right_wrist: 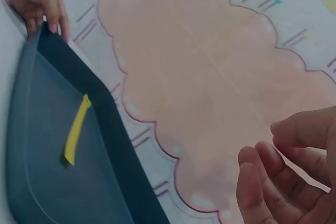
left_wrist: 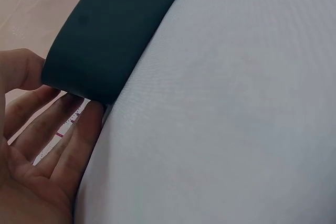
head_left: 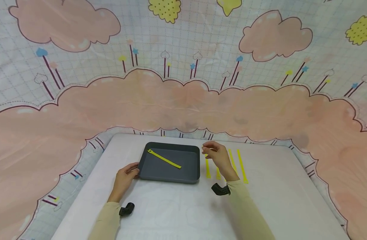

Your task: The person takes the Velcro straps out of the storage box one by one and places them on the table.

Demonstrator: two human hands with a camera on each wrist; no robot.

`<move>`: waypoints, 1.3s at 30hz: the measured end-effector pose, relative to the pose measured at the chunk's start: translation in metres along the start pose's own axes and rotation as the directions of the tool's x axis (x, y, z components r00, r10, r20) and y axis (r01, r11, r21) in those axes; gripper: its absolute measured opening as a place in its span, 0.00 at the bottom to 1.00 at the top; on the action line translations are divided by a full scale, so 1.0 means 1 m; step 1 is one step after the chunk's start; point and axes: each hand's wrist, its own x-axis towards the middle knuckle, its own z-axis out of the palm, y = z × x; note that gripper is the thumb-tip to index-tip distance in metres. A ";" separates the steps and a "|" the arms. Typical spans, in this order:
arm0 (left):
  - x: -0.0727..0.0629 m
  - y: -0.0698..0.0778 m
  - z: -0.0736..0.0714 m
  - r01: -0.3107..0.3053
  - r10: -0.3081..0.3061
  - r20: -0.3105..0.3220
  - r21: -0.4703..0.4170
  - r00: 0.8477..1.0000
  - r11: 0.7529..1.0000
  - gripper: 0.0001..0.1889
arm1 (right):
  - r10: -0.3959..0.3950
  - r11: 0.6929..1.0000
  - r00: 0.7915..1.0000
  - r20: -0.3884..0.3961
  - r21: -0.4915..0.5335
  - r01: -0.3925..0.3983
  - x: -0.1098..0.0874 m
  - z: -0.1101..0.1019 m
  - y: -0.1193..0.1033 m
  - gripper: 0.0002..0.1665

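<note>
A dark grey rectangular tray [head_left: 171, 179] stands on the white table. Inside it lies one yellow cable tie [head_left: 164, 158], flat and slanted, with a wider slotted end at the upper left. My left hand [head_left: 124, 180] grips the tray's left side near the corner, thumb at the rim and fingers against the outer wall. Just right of the tray, my right hand [head_left: 217, 156] hovers over several more yellow cable ties [head_left: 242, 166] laid side by side. Its fingers [right_wrist: 268, 156] are loosely curled, thumb close to the index finger, with nothing visible between them.
The white tabletop [head_left: 177, 213] reaches out in front of the tray and to both sides. A patterned cloth [head_left: 183, 106] with clouds rises behind the table. Each wrist carries a small black device [head_left: 220, 189].
</note>
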 end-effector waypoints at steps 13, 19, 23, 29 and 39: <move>-0.001 0.006 -0.001 0.006 -0.006 0.003 -0.016 1.000 1.000 0.21 | 0.049 0.996 0.996 0.075 0.072 -0.055 0.014 0.059 0.017 0.15; 0.001 0.002 -0.001 0.007 -0.007 0.000 -0.013 1.000 1.000 0.20 | 0.084 0.994 0.993 0.083 0.067 -0.090 0.020 0.081 0.028 0.18; 0.001 0.000 -0.001 0.012 -0.012 -0.009 -0.012 1.000 1.000 0.20 | 0.086 0.996 0.994 0.073 -0.016 -0.085 0.024 0.094 0.035 0.19; -0.002 0.005 0.000 0.018 -0.019 -0.015 -0.012 1.000 1.000 0.20 | 0.142 0.972 0.988 0.059 -0.199 -0.128 0.030 0.109 0.046 0.20; -0.002 0.005 0.000 0.023 -0.023 -0.022 0.012 1.000 1.000 0.19 | 0.194 0.957 0.978 0.081 -0.233 -0.171 0.038 0.123 0.056 0.16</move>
